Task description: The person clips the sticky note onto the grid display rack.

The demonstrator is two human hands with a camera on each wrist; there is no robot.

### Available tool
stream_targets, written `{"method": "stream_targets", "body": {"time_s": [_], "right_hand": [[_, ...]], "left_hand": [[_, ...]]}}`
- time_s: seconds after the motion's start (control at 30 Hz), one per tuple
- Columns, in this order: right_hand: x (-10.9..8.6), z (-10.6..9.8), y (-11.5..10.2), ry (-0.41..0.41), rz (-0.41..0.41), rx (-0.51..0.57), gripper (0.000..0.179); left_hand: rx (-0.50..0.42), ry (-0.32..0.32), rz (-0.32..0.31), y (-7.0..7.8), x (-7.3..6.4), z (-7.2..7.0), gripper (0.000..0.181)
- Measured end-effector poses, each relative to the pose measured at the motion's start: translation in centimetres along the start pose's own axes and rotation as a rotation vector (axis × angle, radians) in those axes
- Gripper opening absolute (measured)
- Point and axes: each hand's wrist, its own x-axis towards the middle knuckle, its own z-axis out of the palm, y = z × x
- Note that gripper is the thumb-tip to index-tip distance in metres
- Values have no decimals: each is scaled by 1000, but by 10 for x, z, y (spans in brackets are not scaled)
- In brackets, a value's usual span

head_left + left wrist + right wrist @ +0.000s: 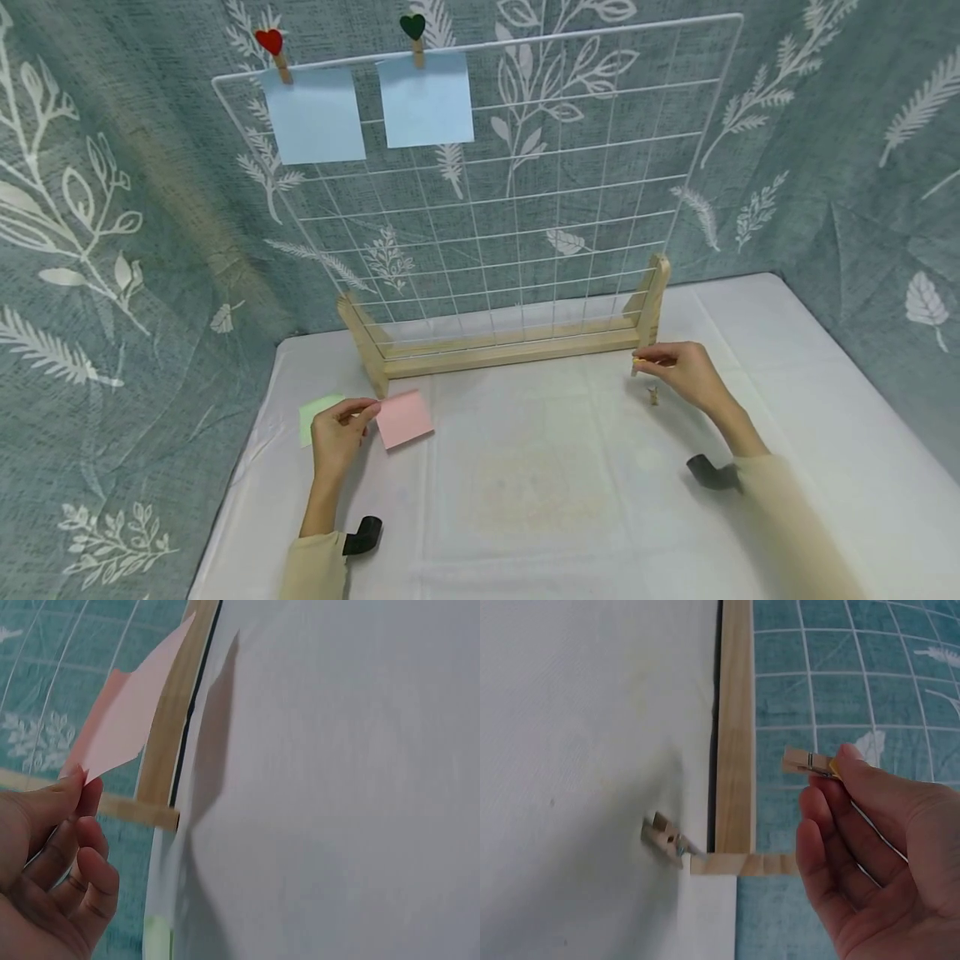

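Observation:
My left hand (339,433) pinches a pink sticky note (405,419) by one corner between thumb and fingers. In the left wrist view the pink note (131,712) is raised over the table, its shadow falling on the cloth. My right hand (686,377) pinches a small wooden clothespin (808,761) with a yellow piece at the gripped end. A second clothespin (653,396) lies on the table just below that hand. Partly behind the left hand lies a green sticky note (318,415).
A white wire grid (525,200) stands upright in a wooden base (510,350) at the back. Two blue sheets (318,117) hang at its top left, under a red heart clothespin (272,46) and a green heart clothespin (414,33). White cloth covers the table (525,467).

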Motion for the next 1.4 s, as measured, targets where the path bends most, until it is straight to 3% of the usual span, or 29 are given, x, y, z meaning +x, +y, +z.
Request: {"method": "stream_targets", "body": {"time_s": [0.27,0.6,0.87,1.03,1.23,1.4], "right_hand": [[4,12,-4,-23,-36,9,21],[20,30,-23,-65,-80,46,23],[35,25,-45,-75,-48,46,25],[48,19,-60,-68,-78,50,24],[62,13,-75,-54,-128,44,23],[70,6,-85,-60,-124,44,24]], "left_hand": [[8,-67,-2,7,-5,28,12],[-22,-117,123,33,7,57,10],[-68,-128,209,62,18,75,9],[-105,-128,268,78,22,84,10],[-101,-115,305,88,27,92,9],[-102,-106,329,97,32,96,8]]}}
